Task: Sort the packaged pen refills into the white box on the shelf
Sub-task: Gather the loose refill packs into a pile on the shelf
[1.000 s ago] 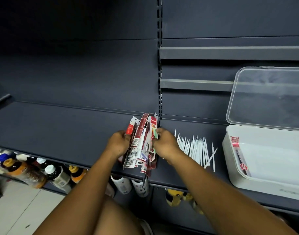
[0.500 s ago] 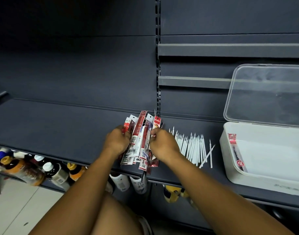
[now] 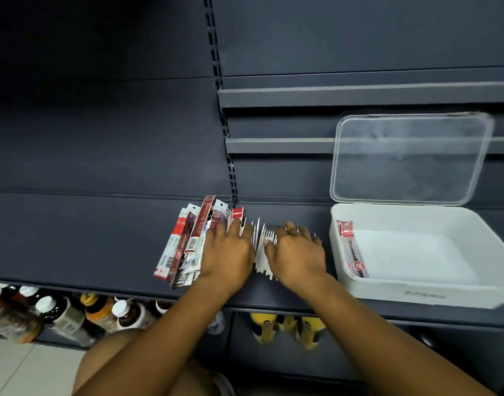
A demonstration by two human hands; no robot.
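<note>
Nearest, under the shelf (image 3: 73, 238), bottles (image 3: 67, 315) stand in a row. On the shelf at the right sits the white box (image 3: 416, 292), which is open. It holds one pack (image 3: 352, 250), lying along its left wall.

One second ago both grips held the packs (image 3: 185, 247) up between them. Now the packs lie on the shelf as a fan. The left grip (image 3: 227, 252) rests flat on their right edge with its fingers stretched and holds nothing. The right grip (image 3: 298, 252) has moved to the loose refills (image 3: 262, 252) and lies spread over them, also holding nothing.

The long axis of the packs runs from the shelf's front edge to the back wall, with the hang-hole ends far and leaning a little to the right. The pack in the box points the same way, red end far. Behind the box, the clear lid (image 3: 411, 158) stands up against the wall.
</note>
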